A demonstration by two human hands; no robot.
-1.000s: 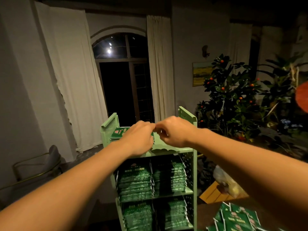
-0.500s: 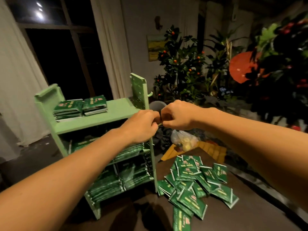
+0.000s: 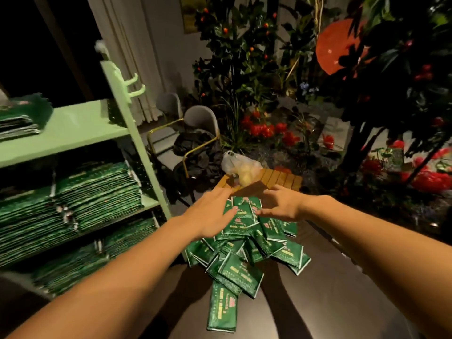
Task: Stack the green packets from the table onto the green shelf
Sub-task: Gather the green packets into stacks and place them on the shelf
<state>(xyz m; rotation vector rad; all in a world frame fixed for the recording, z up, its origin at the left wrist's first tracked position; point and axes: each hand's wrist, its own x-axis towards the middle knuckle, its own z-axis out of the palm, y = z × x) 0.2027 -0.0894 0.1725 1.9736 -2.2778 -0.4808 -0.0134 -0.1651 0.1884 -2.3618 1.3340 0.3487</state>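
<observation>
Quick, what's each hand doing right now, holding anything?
Left hand: open, fingers straight, over the packets on the table, gripping nothing.
Right hand: open, fingers spread above the same pile, gripping nothing.

Room, dimly lit, night-dark window point(image 3: 36, 45) at upper left with pale curtain point(image 3: 127, 52) hanging just right of it; grey wall point(image 3: 171, 45) beyond the curtain carrying a partly seen yellow picture point(image 3: 189, 14). Two grey chairs point(image 3: 193, 133) with brass-coloured frames stand right of the curtain, dark clothing heaped on the nearer seat. Right of the chairs: dense plants point(image 3: 234, 52) with small orange fruit, red flowers point(image 3: 269, 129), a red parasol point(image 3: 338, 46), a slatted wooden stool point(image 3: 278, 178) bearing a plastic bag point(image 3: 241, 167)
</observation>
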